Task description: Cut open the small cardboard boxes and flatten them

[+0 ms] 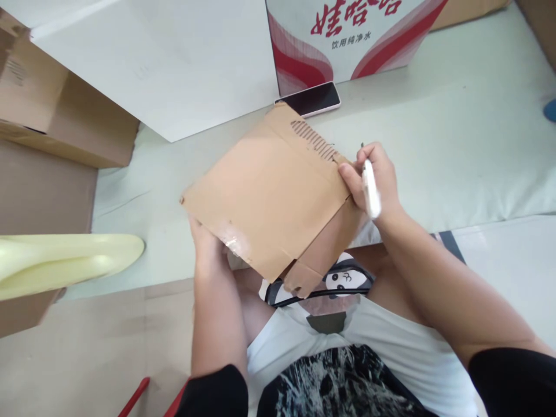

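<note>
A brown cardboard box, partly unfolded, is tilted up between my hands above my lap. Its broad panel faces me, with torn ridged cardboard along the far right edge and shiny tape near the lower left. My left hand supports the left edge from below, its fingers hidden behind the panel. My right hand is closed at the right corner, thumb pressed on the cardboard. That same hand also holds a slim white tool, slightly blurred; its exact kind is unclear.
A phone lies behind the cardboard, against a red-and-white printed carton. A large white box stands to its left. Brown cartons and a pale yellow curved object are at left. Pale green cloth covers the table.
</note>
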A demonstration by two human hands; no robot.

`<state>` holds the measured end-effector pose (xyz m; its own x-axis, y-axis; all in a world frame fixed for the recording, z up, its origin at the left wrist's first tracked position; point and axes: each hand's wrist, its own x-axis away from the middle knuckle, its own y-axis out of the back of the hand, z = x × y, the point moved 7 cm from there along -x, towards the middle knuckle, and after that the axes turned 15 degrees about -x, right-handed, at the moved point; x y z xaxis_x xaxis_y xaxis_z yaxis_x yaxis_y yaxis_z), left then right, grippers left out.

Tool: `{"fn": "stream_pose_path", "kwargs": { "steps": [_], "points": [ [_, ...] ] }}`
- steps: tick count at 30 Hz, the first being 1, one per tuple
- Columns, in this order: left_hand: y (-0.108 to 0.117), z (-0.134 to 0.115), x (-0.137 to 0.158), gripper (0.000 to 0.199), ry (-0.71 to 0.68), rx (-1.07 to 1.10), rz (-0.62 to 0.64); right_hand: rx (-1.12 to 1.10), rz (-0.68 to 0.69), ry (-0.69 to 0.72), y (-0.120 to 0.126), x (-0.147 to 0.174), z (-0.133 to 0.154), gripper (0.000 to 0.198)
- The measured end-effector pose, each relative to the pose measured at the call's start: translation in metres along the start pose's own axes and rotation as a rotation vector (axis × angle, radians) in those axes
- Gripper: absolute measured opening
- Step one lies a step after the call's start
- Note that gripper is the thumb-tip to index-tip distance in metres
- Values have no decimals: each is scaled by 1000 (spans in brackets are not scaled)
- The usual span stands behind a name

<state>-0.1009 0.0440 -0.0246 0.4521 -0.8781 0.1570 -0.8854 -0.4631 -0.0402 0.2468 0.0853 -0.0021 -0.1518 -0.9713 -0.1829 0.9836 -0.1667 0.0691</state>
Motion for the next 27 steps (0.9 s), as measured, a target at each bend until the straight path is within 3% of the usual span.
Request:
{"fn": "stream_pose_path", "kwargs": {
  "steps": [4, 7, 10, 13, 15, 20, 24, 27],
  "points": [
    [-15, 0, 11, 15, 133, 110, 50, 179, 44, -54, -2, -1, 2, 36],
    [-17, 5, 14, 20, 212, 120, 53, 109, 105, -53, -7, -3, -3, 42],
    [-16, -1, 17, 29, 200, 117, 91, 20, 149, -141, -10, -4, -16, 46],
    [-16, -12, 25, 51, 111, 132, 173, 90, 156, -213, -11, -1, -22, 48],
    [-17, -14, 31, 52, 66, 114, 218, 169, 147, -213, -12, 1, -19, 47],
    [-27, 7, 27, 25, 170, 74, 245, 269, 10, -167, -9, 1, -6, 49],
    [-38, 7, 12, 38, 188, 161, 298, 162, -74, -149, -5, -7, -10, 47],
    [-43, 14, 9, 45, 271, 109, 359, 55, -88, -155, -1, -10, -19, 44]
  ]
}}
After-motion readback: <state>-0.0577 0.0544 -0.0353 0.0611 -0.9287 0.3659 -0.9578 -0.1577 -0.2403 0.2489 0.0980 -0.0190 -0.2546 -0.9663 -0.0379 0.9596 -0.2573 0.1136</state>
